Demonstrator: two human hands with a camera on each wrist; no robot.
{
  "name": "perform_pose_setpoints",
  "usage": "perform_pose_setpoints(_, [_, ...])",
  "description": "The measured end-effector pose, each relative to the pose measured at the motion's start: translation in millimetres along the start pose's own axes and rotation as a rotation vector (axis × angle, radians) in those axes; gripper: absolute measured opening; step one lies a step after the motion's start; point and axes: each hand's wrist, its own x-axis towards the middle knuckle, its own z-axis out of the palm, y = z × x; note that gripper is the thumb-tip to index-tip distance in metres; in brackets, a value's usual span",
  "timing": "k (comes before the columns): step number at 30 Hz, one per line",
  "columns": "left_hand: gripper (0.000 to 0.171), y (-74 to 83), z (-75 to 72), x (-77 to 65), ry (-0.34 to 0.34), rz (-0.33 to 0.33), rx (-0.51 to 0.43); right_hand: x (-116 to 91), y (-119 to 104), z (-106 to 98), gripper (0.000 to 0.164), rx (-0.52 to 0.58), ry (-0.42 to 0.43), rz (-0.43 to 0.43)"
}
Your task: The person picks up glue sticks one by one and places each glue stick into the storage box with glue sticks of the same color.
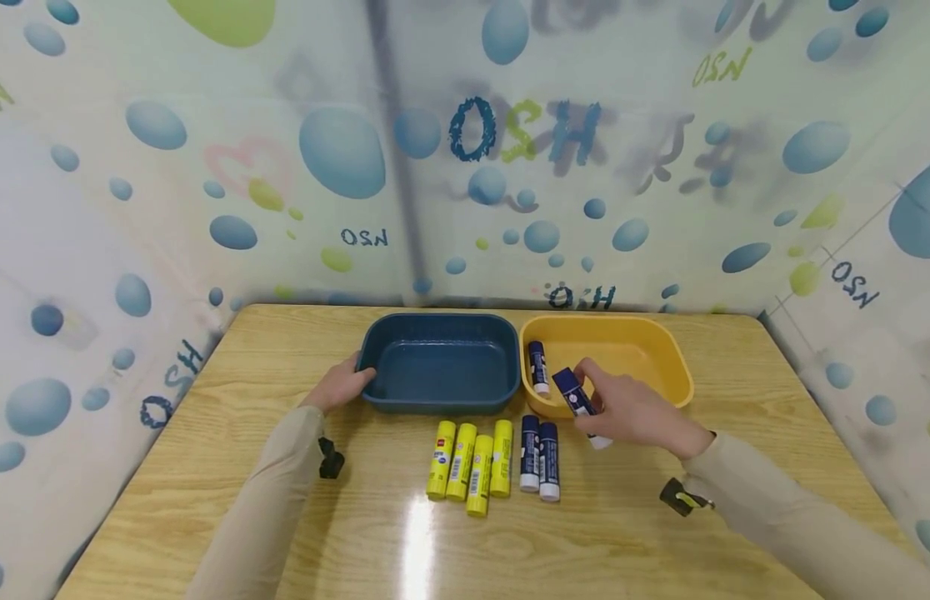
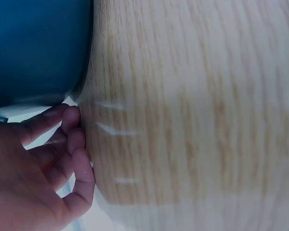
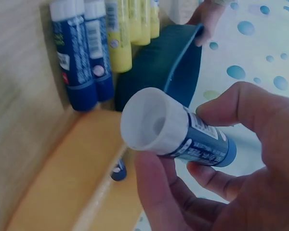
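Observation:
My right hand [image 1: 633, 408] pinches a navy glue stick [image 1: 575, 392] with a white base, tilted over the front rim of the yellow bin [image 1: 678, 375]. In the right wrist view, the held glue stick [image 3: 202, 139] points its white end at the camera, between thumb and fingers. Another navy glue stick [image 1: 538, 367] stands leaning inside the yellow bin at its left. My left hand [image 1: 341, 385] holds the left side of the dark blue bin [image 1: 438, 407], thumb over the rim. The left wrist view shows its curled fingers [image 2: 77, 139] by the bin's outer wall.
In front of the bins, several yellow glue sticks [image 1: 459, 462] lie in a row on the wooden table [image 1: 360, 533]. Two navy glue sticks [image 1: 538, 458] lie to their right. A printed curtain [image 1: 450, 208] hangs behind and at both sides.

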Motion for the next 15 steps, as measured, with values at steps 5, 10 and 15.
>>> perform_pose_setpoints(5, [0.067,-1.7,0.0,-0.2,-0.008,-0.008,-0.002,8.0,-3.8,-10.1,0.046,0.004,0.007,0.004])
perform_pose_setpoints(10, [0.066,-2.0,-0.2,0.5,0.000,-0.005,0.006,17.3,-7.8,-18.0,0.047,0.009,0.028,-0.007])
perform_pose_setpoints(15, [0.067,-1.7,-0.4,0.9,0.001,-0.009,0.013,30.7,-10.2,-24.2,0.052,0.033,0.002,0.037])
